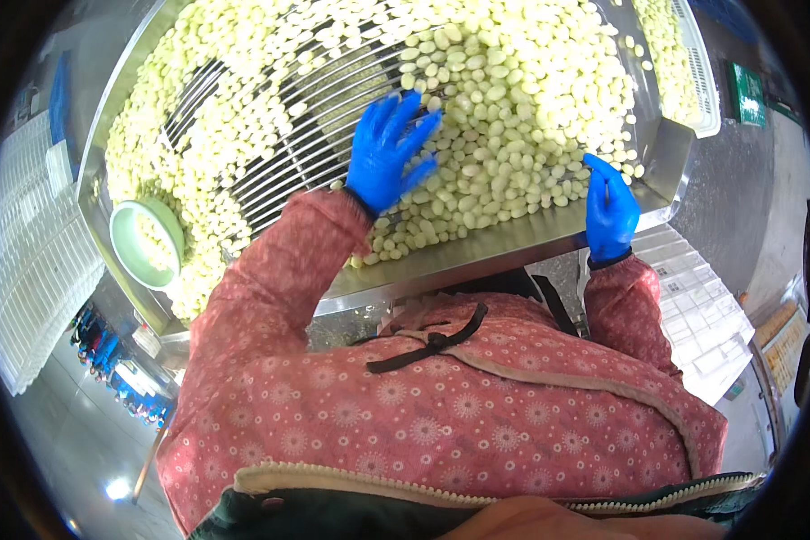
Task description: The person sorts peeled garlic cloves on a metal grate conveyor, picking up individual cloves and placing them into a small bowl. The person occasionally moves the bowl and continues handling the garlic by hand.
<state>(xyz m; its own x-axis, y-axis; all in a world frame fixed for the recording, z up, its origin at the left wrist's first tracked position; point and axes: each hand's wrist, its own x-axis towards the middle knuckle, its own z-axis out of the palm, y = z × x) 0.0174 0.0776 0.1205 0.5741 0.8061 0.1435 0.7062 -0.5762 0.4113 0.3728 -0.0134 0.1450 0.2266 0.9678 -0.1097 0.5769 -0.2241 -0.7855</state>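
Pale green grapes [479,155] lie loose across a stainless steel sorting table [513,236] with a metal bar grate [324,101] in its bed. My left hand [388,155], in a blue glove, spreads its fingers over the right side of the grate, at the edge of the grape pile. Nothing shows in its grasp. My right hand [611,209], also blue-gloved, is above the table's front rim near the right corner. Its fingertips point at the nearest grapes; whether they pinch anything is hidden.
A light green bowl [145,243] with some grapes leans at the table's left edge. A white crate [698,74] of grapes stands beyond the right side. Stacked white crates [40,250] are at left, and more white containers [695,304] sit below my right arm.
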